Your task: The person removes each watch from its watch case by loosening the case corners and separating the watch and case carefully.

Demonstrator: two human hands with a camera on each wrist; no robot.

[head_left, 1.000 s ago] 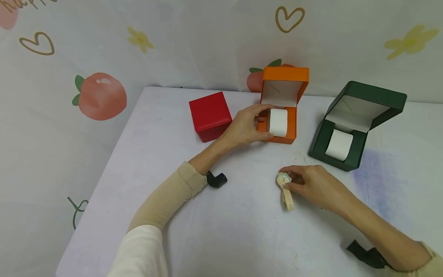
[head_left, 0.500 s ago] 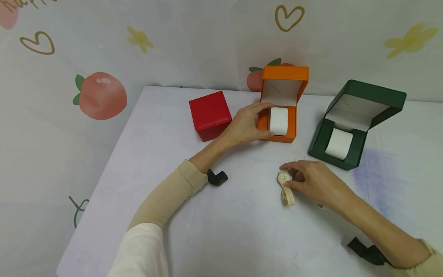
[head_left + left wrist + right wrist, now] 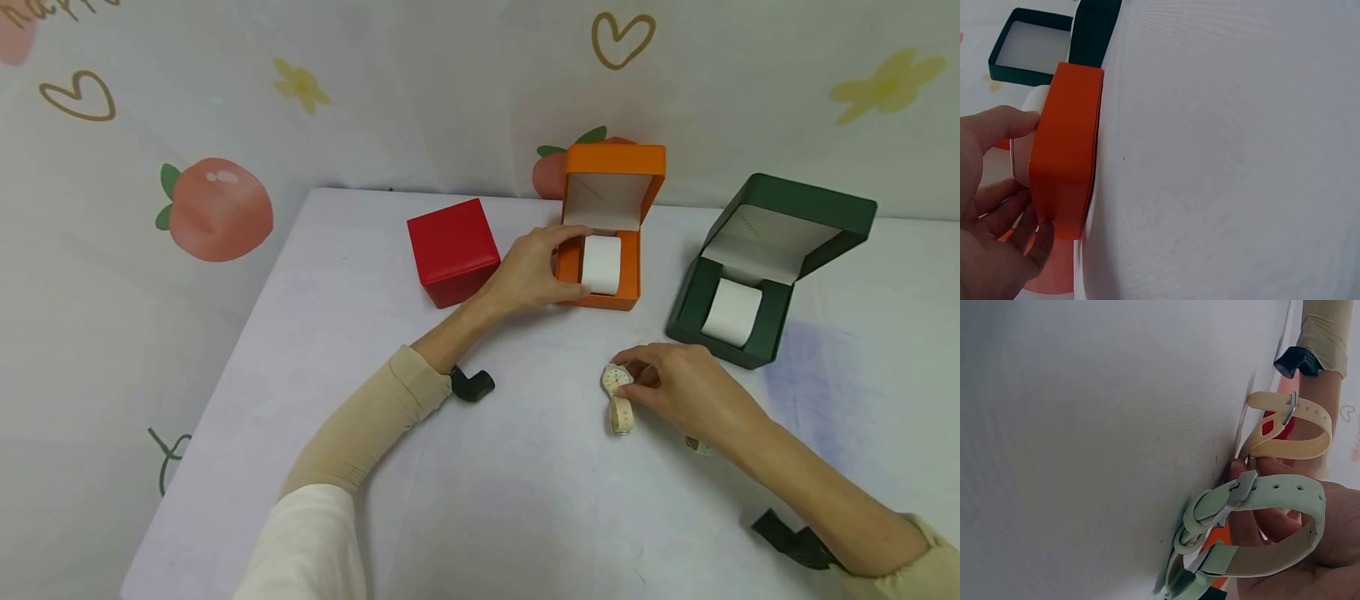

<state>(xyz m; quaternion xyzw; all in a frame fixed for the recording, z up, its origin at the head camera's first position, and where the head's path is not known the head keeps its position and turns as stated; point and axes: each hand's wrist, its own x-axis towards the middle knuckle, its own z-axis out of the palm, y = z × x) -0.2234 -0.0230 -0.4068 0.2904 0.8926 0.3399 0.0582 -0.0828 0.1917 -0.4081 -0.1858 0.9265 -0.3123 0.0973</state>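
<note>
My right hand (image 3: 686, 383) pinches a cream wristwatch (image 3: 617, 379) by its round case, dial up, with the buckled strap hanging in a loop toward me. That looped strap (image 3: 1294, 450) shows its buckle in the right wrist view. Nearer that camera is a mint-green wristwatch (image 3: 1279, 492), also buckled; in the head view it is mostly hidden behind my right wrist. My left hand (image 3: 528, 271) grips the left side of an open orange watch box (image 3: 615, 158), thumb in front and fingers behind. A white cushion (image 3: 602, 265) sits inside, partly covered by the hand.
An open dark green watch box (image 3: 813, 196) with a white cushion (image 3: 732, 312) stands at the right. To the left, behind my left forearm, is a closed red box (image 3: 453, 246). Everything stands on a white-covered table (image 3: 480, 483) against a printed backdrop (image 3: 450, 92).
My right hand has moved slightly away from me with the cream watch, and the strap now hangs as a shorter loop. More of the mint-green watch shows. The left hand stays put.
</note>
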